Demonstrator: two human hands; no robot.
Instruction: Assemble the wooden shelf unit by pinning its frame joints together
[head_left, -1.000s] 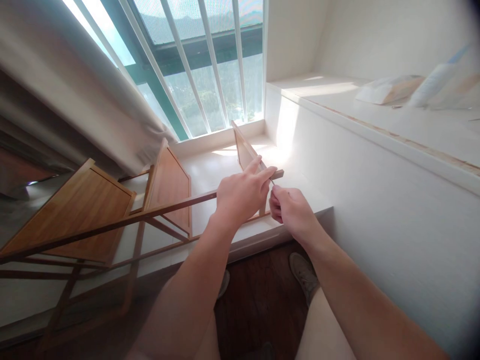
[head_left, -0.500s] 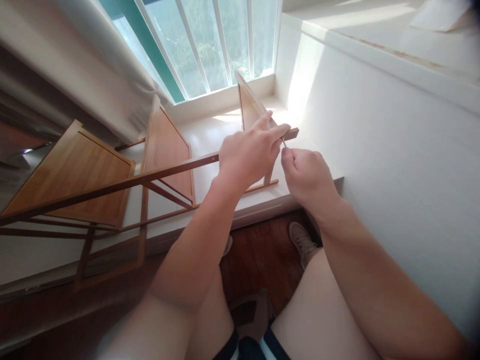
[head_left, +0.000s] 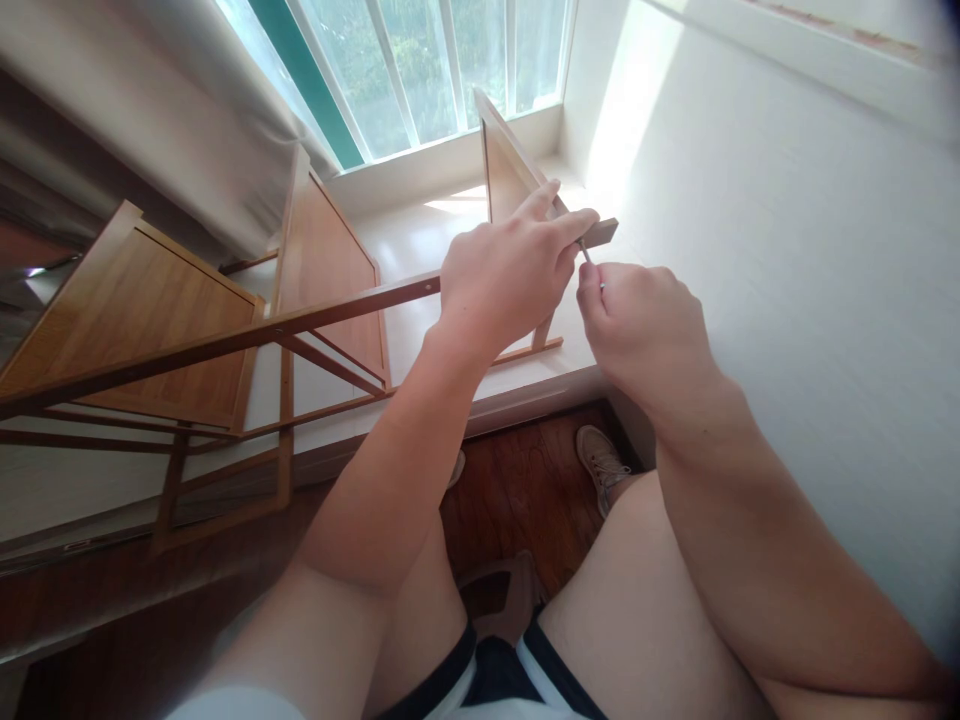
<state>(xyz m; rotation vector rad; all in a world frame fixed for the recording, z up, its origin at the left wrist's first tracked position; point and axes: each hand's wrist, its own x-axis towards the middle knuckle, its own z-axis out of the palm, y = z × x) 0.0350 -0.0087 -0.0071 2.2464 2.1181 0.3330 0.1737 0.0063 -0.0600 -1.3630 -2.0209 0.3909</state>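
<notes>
This looks like a room in a home — a long curtain (head_left: 172, 125) hangs beside a window (head_left: 480, 60) with white bars (head_left: 390, 70) and greenery (head_left: 412, 40) outside, a pale ledge (head_left: 416, 240) runs below it, and the floor (head_left: 517, 480) is dark, glossy wood — beside a plain wall (head_left: 795, 210).

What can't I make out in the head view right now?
In the head view:
Thin rod, near end: hidden inside the right hand.
Rod tip's contact: too small to tell.
Wooden rail: partly covered by the left hand; one end cut off by the picture's left edge.
Left shoe: mostly behind the left forearm.
</notes>
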